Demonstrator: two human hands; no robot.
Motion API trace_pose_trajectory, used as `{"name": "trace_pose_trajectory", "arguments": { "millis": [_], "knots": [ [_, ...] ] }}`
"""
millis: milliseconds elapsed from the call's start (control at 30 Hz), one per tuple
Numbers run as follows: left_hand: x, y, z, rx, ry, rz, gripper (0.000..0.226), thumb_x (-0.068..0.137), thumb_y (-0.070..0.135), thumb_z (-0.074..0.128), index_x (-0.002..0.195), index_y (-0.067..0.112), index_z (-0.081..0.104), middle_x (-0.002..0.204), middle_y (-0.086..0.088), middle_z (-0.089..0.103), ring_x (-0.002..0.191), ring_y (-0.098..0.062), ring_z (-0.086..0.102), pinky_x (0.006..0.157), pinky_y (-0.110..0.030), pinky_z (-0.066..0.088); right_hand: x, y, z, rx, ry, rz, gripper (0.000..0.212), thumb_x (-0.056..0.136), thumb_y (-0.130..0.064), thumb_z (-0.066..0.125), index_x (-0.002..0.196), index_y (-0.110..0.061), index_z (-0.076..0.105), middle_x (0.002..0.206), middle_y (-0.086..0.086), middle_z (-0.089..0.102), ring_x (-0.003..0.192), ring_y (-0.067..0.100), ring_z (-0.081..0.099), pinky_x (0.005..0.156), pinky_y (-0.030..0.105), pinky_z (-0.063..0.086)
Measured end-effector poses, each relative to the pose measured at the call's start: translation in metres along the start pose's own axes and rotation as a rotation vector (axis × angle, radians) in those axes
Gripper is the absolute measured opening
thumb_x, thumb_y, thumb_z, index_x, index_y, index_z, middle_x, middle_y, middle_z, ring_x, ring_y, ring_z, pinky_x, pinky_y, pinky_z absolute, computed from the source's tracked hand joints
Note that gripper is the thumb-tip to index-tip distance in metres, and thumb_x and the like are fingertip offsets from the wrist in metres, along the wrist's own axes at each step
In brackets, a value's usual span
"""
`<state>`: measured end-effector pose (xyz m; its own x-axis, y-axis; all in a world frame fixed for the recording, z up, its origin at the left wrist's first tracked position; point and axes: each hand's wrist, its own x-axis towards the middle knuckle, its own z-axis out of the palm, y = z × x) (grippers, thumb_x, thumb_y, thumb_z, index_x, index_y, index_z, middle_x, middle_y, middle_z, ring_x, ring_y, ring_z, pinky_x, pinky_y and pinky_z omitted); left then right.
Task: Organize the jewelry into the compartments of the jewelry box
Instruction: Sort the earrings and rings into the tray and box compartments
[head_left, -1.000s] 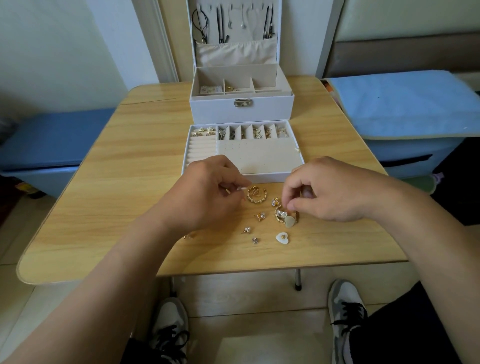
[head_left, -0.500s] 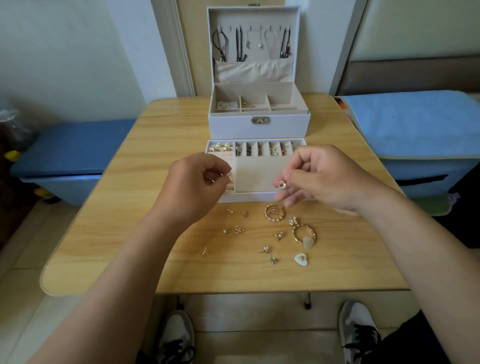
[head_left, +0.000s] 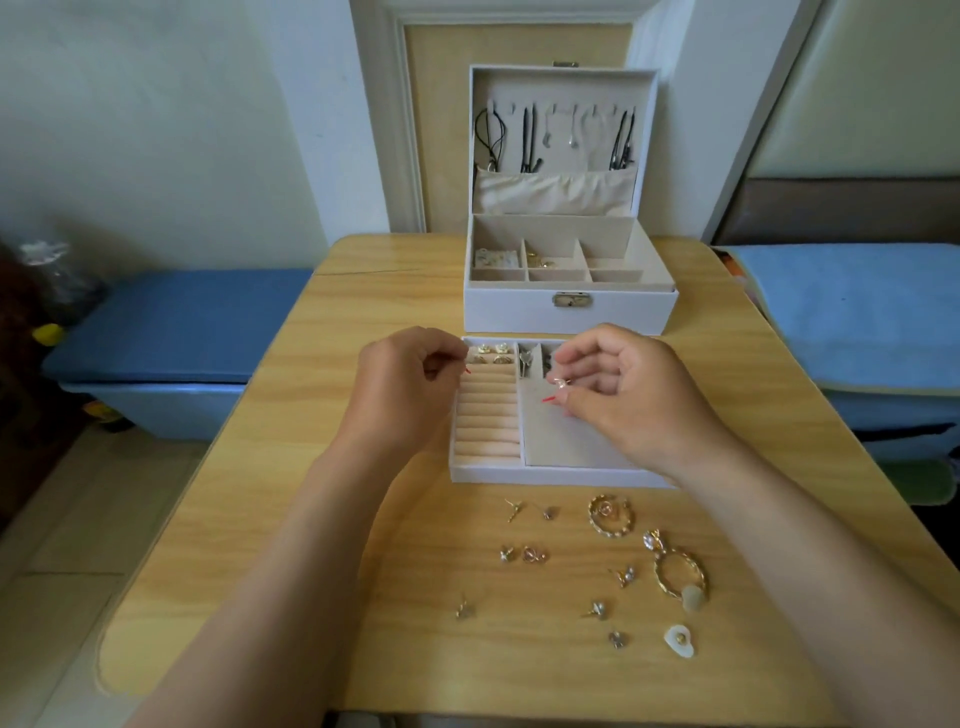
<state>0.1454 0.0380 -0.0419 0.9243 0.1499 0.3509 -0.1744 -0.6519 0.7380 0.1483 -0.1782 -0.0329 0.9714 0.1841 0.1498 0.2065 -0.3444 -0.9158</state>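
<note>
The right hand (head_left: 628, 400) hovers over the removable tray (head_left: 545, 475), its thumb and forefinger pinching a small stud earring (head_left: 561, 383) above the flat beige pad (head_left: 566, 439), close to the row of narrow compartments along the tray's far edge. The left hand (head_left: 408, 387) is held over the tray's left side with its fingers curled and fingertips drawn together near the ring rolls (head_left: 488, 415); I cannot tell whether it holds anything. In the tray's far left compartment sit several gold earrings (head_left: 491, 353), and the next slot holds silver pieces (head_left: 525, 361). Just behind the tray stands the white jewelry box (head_left: 569, 314), its lid (head_left: 563, 83) upright, with necklaces (head_left: 527, 140) hanging inside it and a few gold items (head_left: 540, 261) in its divided base. On the wooden surface (head_left: 311, 415) in front of the tray lies the loose jewelry: a gold chain-link hoop (head_left: 611, 515), a larger hoop drop earring (head_left: 678, 571) just to its right and nearer the person, a white heart-shaped piece (head_left: 679, 640) nearest the edge, and small studs scattered between them, among them a pair (head_left: 521, 554) side by side and one (head_left: 464, 609) lying apart on the left. A blue bench (head_left: 176, 332) stands left of the surface and a blue cloth (head_left: 852, 312) lies to its right.
</note>
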Motion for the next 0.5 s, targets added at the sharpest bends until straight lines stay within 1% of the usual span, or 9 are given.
{"name": "trace_pose_trajectory", "arguments": {
  "millis": [67,167,233,300,367,500],
  "knots": [
    [0.008,-0.003,0.002,0.01,-0.006,0.006,0.016,0.088,0.004,0.069,0.098,0.014,0.077,0.088,0.012,0.067,0.085,-0.003,0.066,0.077,-0.007,0.05,0.015,0.0,0.005,-0.096,0.048,-0.042,0.021,0.08,0.002,0.077,0.086,-0.017,0.07,0.088,0.001,0.073,0.077,0.009,0.07,0.079,0.029,0.059],
    [0.016,-0.006,0.007,0.022,-0.013,0.031,0.016,0.087,0.002,0.069,0.096,0.012,0.078,0.088,0.009,0.067,0.086,-0.009,0.066,0.082,-0.02,0.053,0.035,0.0,0.014,-0.215,0.051,-0.073,0.015,0.08,-0.004,0.079,0.086,-0.017,0.075,0.081,-0.01,0.073,0.076,0.0,0.07,0.079,0.021,0.057],
    [0.02,-0.007,0.01,0.018,-0.032,0.059,0.016,0.086,0.001,0.069,0.093,0.012,0.078,0.089,0.007,0.07,0.085,-0.01,0.066,0.081,-0.02,0.053,0.044,0.001,0.021,-0.277,0.052,-0.11,0.016,0.081,-0.005,0.079,0.089,-0.018,0.077,0.081,-0.015,0.072,0.077,-0.002,0.07,0.079,0.018,0.057],
    [0.022,-0.009,0.012,0.025,-0.064,0.08,0.017,0.086,0.0,0.069,0.093,0.012,0.078,0.091,0.005,0.072,0.083,-0.009,0.065,0.078,-0.015,0.051,0.049,0.003,0.027,-0.31,0.032,-0.146,0.018,0.081,-0.003,0.078,0.092,-0.018,0.078,0.079,-0.015,0.071,0.076,-0.004,0.068,0.076,0.015,0.056],
    [0.024,-0.009,0.012,0.025,-0.089,0.09,0.017,0.087,0.0,0.068,0.094,0.011,0.078,0.091,0.003,0.073,0.082,-0.009,0.064,0.076,-0.014,0.05,0.052,0.003,0.03,-0.325,0.018,-0.168,0.019,0.081,-0.001,0.077,0.094,-0.016,0.077,0.079,-0.012,0.07,0.075,-0.002,0.068,0.073,0.013,0.054],
    [0.026,-0.009,0.008,0.019,-0.116,0.079,0.016,0.087,0.001,0.068,0.096,0.01,0.079,0.09,0.003,0.073,0.081,-0.009,0.065,0.079,-0.018,0.05,0.055,0.003,0.033,-0.391,-0.004,-0.209,0.015,0.081,-0.002,0.078,0.09,-0.014,0.076,0.082,-0.005,0.072,0.076,0.008,0.068,0.077,0.024,0.056]
  ]
}}
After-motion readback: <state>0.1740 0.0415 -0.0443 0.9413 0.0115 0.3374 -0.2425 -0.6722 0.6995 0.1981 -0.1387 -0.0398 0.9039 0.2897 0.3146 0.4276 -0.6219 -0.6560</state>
